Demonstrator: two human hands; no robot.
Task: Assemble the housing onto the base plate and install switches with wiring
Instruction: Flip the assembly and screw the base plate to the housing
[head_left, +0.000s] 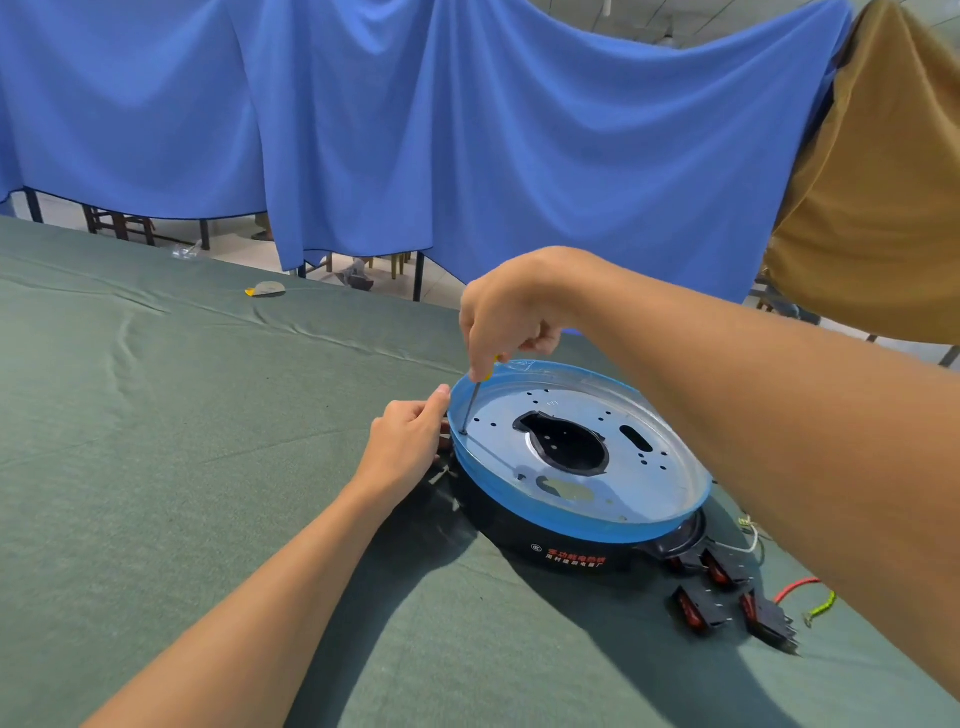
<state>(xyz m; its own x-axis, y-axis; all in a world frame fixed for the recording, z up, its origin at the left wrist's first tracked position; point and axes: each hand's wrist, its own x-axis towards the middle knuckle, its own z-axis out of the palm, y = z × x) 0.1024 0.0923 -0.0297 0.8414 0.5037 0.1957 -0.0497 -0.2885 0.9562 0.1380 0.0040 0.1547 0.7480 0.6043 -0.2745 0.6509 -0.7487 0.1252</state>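
On the table (182, 441), which is covered with a wrinkled dark green cloth, a round black housing (519, 525) printed with red and white lettering is seen in the head view, lying to the right of centre. A circular silver metal base plate (670, 467), edged with a translucent blue rim and pierced by small holes and a large dark central opening, is seated on top of it. A screwdriver with a yellow handle and thin metal shaft (471, 405) is gripped from above in the closed fingers of the right hand (506, 317), and its tip is set upright in a hole near the plate's left edge. The left side of the housing is held by the left hand (410, 441), whose fingers are curled against it while the thumb is laid on the blue rim. Four black rocker switches with red faces (698, 610) are scattered just beside the housing on its near right, and a red braided wire (795, 587), a yellow-green wire (823, 605) and a thin white wire (748, 545) are partly hidden by the right forearm. A small grey and yellow object (266, 290) is left far back on the table. Behind, a draped blue cloth (415, 130) and a brown cloth (883, 182) are hung.
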